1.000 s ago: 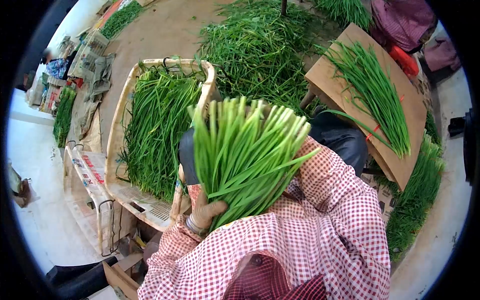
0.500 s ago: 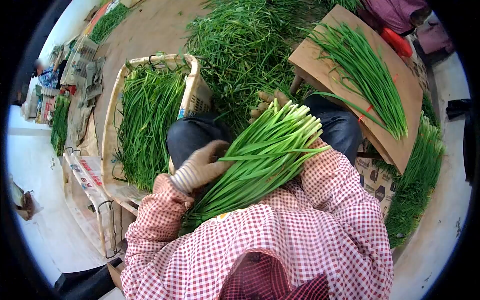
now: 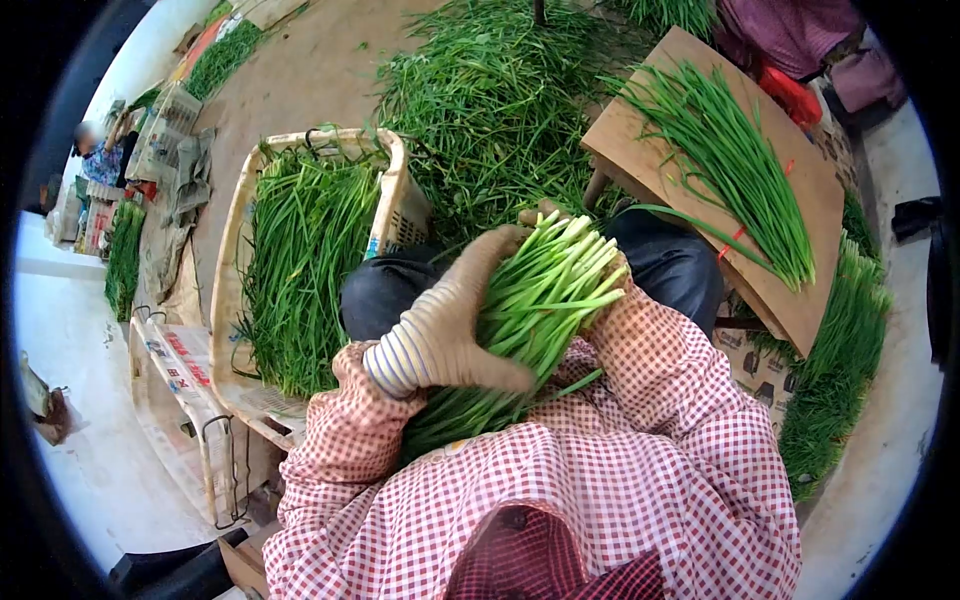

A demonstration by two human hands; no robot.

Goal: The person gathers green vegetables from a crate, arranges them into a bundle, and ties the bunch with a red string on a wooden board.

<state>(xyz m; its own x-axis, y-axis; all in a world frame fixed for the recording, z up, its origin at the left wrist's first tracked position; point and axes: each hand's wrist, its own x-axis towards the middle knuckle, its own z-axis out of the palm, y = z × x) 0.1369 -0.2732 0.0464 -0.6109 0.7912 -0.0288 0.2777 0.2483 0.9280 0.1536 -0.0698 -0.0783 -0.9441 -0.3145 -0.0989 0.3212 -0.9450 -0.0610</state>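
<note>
A bundle of long green stalks with pale cut ends [image 3: 562,275] lies across my lap, its leaves running down to the left. My left hand [image 3: 450,325], in a beige glove, spans the bundle from the left, with fingers above and thumb across the stalks. Only parts of my right hand [image 3: 545,211] show behind and beneath the pale ends, cupped around them; the bundle hides the rest.
A crate [image 3: 228,270] of green stalks stands at left beside a stool-like rack [image 3: 175,400]. Loose greens [image 3: 490,110] cover the floor ahead. A board [image 3: 640,125] at right bears a bunch with red ties [image 3: 740,170]. Another person [image 3: 103,163] is far left.
The bundle was first raised with blurred ends, then lowered to my lap and leaned right. My left hand has moved from its lower leaves up towards the pale ends and spread around it.
</note>
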